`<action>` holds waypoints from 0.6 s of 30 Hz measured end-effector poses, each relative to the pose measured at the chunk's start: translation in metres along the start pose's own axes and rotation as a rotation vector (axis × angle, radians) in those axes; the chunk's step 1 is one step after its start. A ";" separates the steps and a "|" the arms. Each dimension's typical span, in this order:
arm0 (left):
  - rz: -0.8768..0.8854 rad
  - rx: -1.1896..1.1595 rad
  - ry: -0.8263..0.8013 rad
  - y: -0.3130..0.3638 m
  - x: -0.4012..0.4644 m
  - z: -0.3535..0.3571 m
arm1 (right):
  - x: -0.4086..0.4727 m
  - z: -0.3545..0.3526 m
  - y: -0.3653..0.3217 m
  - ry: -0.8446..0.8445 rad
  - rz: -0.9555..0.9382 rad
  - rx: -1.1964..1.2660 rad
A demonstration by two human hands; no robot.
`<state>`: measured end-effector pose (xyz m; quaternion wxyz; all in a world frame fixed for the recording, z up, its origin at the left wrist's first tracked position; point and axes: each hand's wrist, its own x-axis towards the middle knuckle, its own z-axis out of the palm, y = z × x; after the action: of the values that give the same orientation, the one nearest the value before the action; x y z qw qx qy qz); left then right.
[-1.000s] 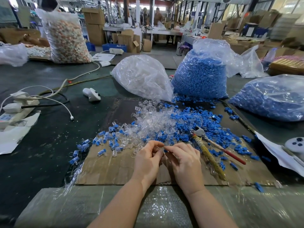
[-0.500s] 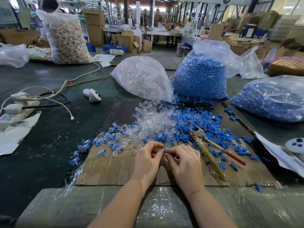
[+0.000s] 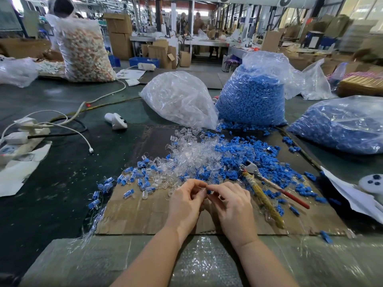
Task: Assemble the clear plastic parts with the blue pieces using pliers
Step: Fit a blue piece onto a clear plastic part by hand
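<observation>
My left hand (image 3: 186,201) and my right hand (image 3: 232,204) meet fingertip to fingertip over the cardboard sheet (image 3: 145,214). Between them shows a small blue piece (image 3: 209,191), pinched by my right fingers. My left fingers pinch a clear plastic part that is mostly hidden. Behind the hands lies a heap of clear parts (image 3: 192,154) mixed with loose blue pieces (image 3: 255,154). Assembled clear-and-blue pieces (image 3: 132,179) lie scattered to the left. The pliers (image 3: 261,183), with one yellow-wrapped and one red handle, lie on the cardboard right of my right hand, untouched.
A bag of clear parts (image 3: 182,100) and two bags of blue pieces (image 3: 252,96) (image 3: 339,125) stand behind the heap. A power strip with cables (image 3: 22,137) and a white handheld device (image 3: 116,121) lie at left. White paper (image 3: 352,195) lies at right; bubble wrap (image 3: 199,262) covers the near edge.
My hands have closed together and shifted slightly away from me; the blue piece now shows between the fingertips. The pliers have not moved.
</observation>
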<state>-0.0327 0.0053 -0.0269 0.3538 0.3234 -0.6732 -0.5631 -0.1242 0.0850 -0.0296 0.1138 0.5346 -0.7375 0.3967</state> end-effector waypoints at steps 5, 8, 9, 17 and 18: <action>0.014 0.001 -0.006 0.001 -0.001 -0.001 | 0.001 -0.001 -0.001 0.002 0.004 0.007; 0.013 0.014 -0.001 0.001 0.000 -0.001 | 0.001 -0.001 -0.001 -0.004 0.000 -0.004; 0.010 0.023 -0.002 0.000 0.000 -0.001 | 0.001 -0.001 -0.001 -0.007 -0.003 -0.014; -0.037 -0.027 -0.007 0.000 0.000 -0.002 | 0.003 -0.010 0.002 0.086 0.046 -0.179; -0.050 -0.050 -0.008 0.000 0.000 -0.002 | 0.005 -0.015 0.004 0.110 0.102 -0.231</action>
<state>-0.0314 0.0043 -0.0268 0.3447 0.3289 -0.6519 -0.5900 -0.1340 0.0931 -0.0186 0.1945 0.4574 -0.7971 0.3429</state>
